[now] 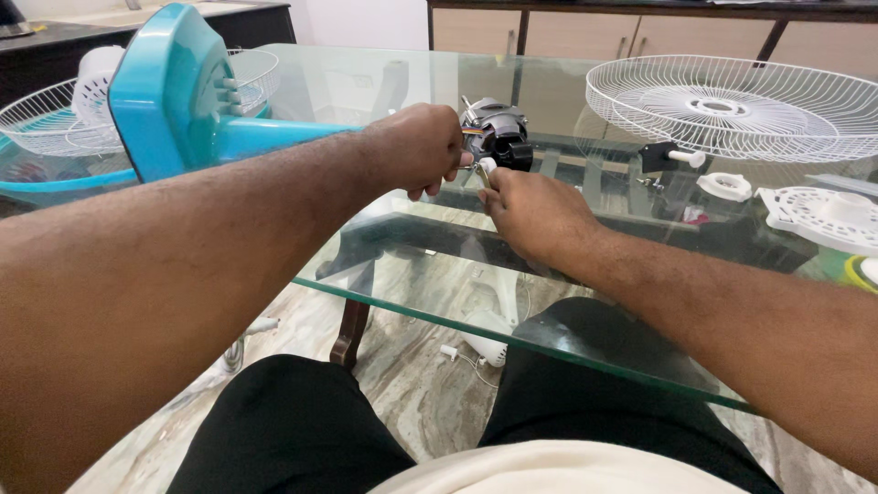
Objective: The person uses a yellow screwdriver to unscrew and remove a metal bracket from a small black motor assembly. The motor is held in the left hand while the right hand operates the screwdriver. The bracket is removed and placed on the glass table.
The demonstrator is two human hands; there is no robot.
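Clearly a fan taken apart:
Work in hand: both hands meet at a small grey-and-black fan motor [495,137] that stands on the glass counter [384,274].
Done so far: by the look of things, the fan is already stripped down; the white wire guard [732,105] lies flat at the far right, a second wire guard [55,119] sits at the far left, and the teal fan housing [174,91] stands apart from the motor.
Left to do: judging from the grip, the motor itself is not yet finished with; how much remains on it I cannot tell.
Left hand [416,146]: curled shut, knuckles up, pressed against the motor's near side, seemingly steadying it.
Right hand [535,215]: closed, fingers pinching a small pale part [486,168] just below the motor; what it is stays unclear.
Motor's place: directly beyond both hands, touching the left, between the two guards.
Loose parts: a white round cap [724,186] and a white slotted disc [823,215] rest to the right, well apart from the hands.
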